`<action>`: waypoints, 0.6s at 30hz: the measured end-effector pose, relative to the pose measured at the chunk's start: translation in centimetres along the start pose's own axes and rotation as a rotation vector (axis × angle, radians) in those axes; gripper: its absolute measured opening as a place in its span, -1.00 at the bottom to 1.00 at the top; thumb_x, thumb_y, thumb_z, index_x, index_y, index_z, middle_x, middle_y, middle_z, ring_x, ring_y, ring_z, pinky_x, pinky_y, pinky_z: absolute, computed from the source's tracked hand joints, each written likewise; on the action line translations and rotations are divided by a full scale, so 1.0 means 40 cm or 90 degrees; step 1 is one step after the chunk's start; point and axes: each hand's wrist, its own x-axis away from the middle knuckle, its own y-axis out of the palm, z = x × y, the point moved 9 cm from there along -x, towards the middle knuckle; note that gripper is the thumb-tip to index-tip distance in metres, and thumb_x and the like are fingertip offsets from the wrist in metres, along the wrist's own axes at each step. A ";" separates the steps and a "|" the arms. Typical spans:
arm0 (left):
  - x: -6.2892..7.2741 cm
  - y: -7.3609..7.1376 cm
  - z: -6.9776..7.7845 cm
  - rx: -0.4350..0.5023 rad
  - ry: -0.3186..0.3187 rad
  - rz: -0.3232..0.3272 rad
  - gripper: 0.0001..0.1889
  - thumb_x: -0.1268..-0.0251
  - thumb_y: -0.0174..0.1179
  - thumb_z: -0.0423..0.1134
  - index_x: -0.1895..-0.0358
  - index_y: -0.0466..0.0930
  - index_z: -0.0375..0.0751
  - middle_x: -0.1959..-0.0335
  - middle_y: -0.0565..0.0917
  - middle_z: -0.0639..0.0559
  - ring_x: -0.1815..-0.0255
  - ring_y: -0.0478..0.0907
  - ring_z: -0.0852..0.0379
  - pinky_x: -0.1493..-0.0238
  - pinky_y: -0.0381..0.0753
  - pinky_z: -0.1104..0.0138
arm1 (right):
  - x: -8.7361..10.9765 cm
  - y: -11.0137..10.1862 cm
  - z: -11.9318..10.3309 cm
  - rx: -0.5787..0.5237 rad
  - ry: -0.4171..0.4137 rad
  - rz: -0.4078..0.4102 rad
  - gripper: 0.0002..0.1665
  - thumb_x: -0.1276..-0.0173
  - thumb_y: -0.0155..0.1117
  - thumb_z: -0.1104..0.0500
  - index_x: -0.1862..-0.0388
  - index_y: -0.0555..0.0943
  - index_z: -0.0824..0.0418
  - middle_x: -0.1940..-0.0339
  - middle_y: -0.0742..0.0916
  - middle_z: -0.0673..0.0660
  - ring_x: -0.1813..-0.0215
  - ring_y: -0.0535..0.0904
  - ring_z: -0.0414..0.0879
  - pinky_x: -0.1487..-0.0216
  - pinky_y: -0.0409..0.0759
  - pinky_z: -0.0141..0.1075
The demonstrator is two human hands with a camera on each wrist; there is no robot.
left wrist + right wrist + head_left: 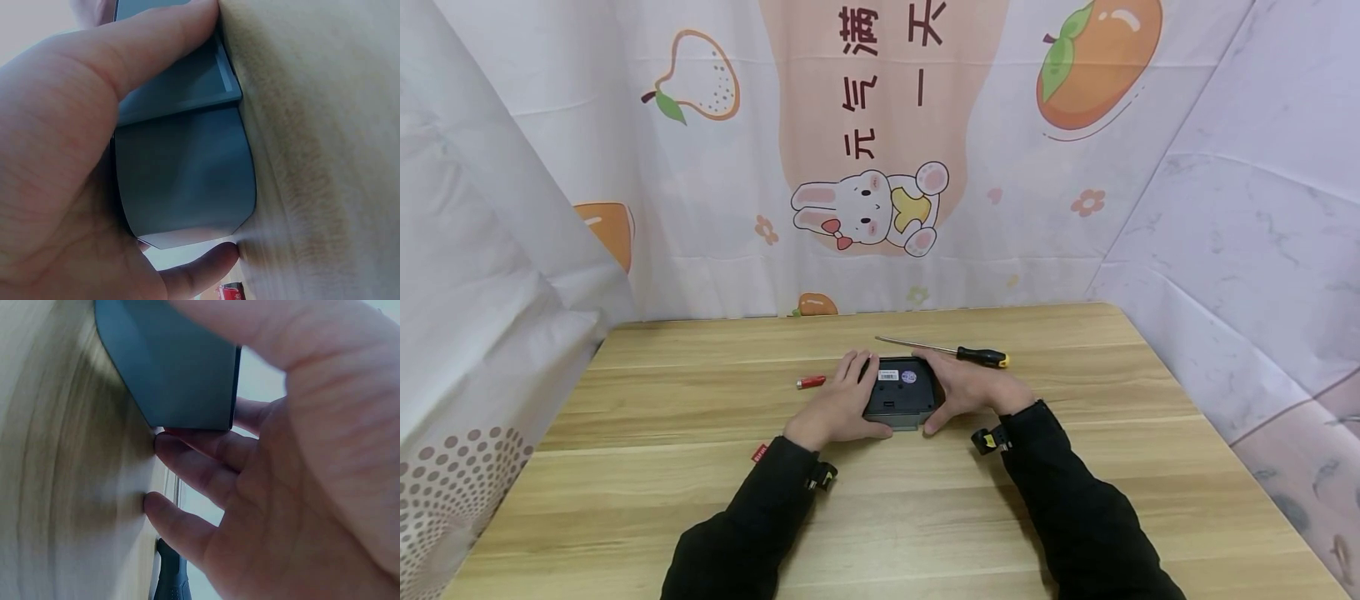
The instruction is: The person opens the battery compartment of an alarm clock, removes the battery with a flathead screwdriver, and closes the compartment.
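Note:
A black boxy device (898, 400) lies on the wooden table with a barcode label and a round purple sticker facing up. My left hand (842, 404) grips its left end, the thumb along the near side and the fingers reaching over toward the far edge. At the opposite end, my right hand (970, 387) holds the device with its thumb near the front corner and its fingers around the back. The left wrist view shows the smooth dark end of the device (184, 178) beside the palm. In the right wrist view, fingertips curl behind its other end (181, 375).
Behind the right hand lies a screwdriver (981, 357) with a black and yellow handle, its shaft pointing left. A small red cylinder (810, 382) lies left of the device. Near the left sleeve is a small red piece (760, 452) with white lettering. A printed curtain (715, 192) hangs behind the table.

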 end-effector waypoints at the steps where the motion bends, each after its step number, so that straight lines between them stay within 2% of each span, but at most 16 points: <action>1: 0.000 0.000 0.000 -0.002 -0.001 -0.001 0.20 -0.15 0.44 0.21 -0.63 -0.09 -0.33 -0.63 -0.04 -0.26 -0.63 -0.20 -0.20 -0.51 0.11 0.01 | -0.001 0.000 0.000 0.004 0.001 0.002 0.59 0.11 0.76 -0.14 -0.67 -0.10 0.21 -0.57 0.28 0.25 -0.54 0.22 0.14 -0.46 0.22 0.03; 7: 0.003 -0.005 0.001 0.006 -0.001 0.000 0.19 -0.14 0.45 0.20 -0.63 -0.08 -0.34 -0.63 -0.03 -0.26 -0.63 -0.20 -0.21 -0.49 0.14 0.00 | -0.004 0.001 0.000 0.019 0.016 0.005 0.62 0.13 0.75 -0.21 -0.68 -0.11 0.21 -0.56 0.28 0.27 -0.52 0.23 0.15 -0.44 0.25 0.04; 12: 0.005 -0.009 0.003 0.018 0.001 0.003 0.19 -0.14 0.46 0.18 -0.62 -0.07 -0.35 -0.62 -0.03 -0.27 -0.63 -0.19 -0.22 -0.48 0.16 -0.01 | -0.005 0.001 -0.002 0.009 0.022 0.008 0.57 0.11 0.76 -0.15 -0.67 -0.08 0.19 -0.52 0.33 0.22 -0.46 0.30 0.10 -0.41 0.29 0.02; 18: 0.002 -0.004 0.001 0.015 0.001 0.001 0.18 -0.14 0.46 0.19 -0.62 -0.07 -0.35 -0.62 -0.02 -0.27 -0.62 -0.19 -0.21 -0.48 0.17 0.00 | -0.007 -0.002 -0.004 -0.011 0.002 0.016 0.49 0.12 0.77 -0.06 -0.64 0.02 0.20 -0.42 0.42 0.16 -0.32 0.39 0.04 -0.31 0.36 -0.02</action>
